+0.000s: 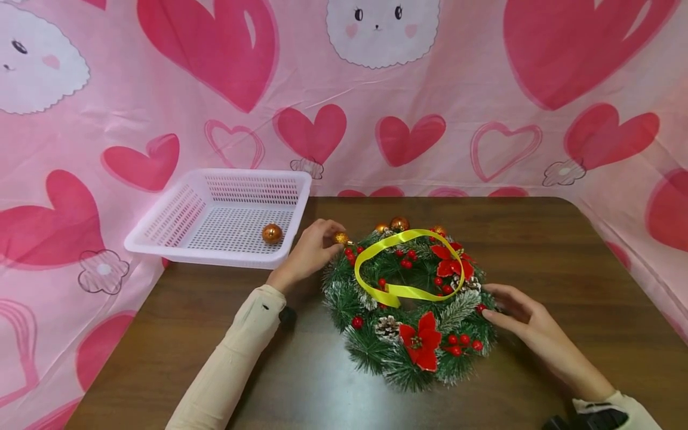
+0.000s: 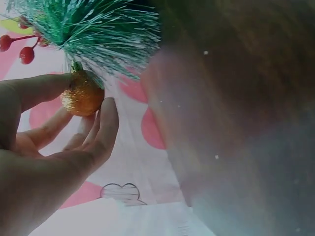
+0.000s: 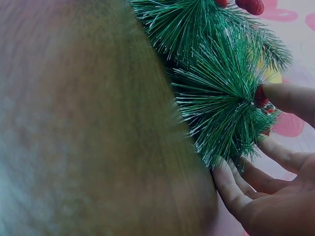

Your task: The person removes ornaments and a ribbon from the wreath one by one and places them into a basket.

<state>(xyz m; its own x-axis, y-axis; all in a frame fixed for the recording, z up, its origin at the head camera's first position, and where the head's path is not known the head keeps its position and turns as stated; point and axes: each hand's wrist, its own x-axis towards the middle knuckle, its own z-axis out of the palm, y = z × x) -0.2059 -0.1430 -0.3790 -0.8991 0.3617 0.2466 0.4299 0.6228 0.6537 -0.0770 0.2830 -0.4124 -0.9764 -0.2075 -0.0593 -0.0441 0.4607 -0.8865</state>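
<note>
A green Christmas wreath (image 1: pixel 365 349) lies on the table, trimmed with red poinsettias (image 1: pixel 427 349), red berries and pinecones. Across its top lies a loop of yellow ribbon (image 1: pixel 414 292). My left hand (image 1: pixel 309 251) pinches a glittery gold bauble (image 2: pixel 82 96) by its sides at the wreath's upper left edge. In the left wrist view the bauble's cap points at the green needles; whether it is attached there I cannot tell. My right hand (image 1: pixel 529 322) grips the wreath's right edge, thumb against a red berry and fingers under the needles in the right wrist view.
A white plastic basket (image 1: pixel 215 258) stands at the back left, holding one gold bauble (image 1: pixel 272 233). More gold baubles (image 1: pixel 399 224) sit along the wreath's far edge. Behind the brown wooden table (image 1: pixel 537 239) hangs a pink cloth (image 1: pixel 355 89) with hearts.
</note>
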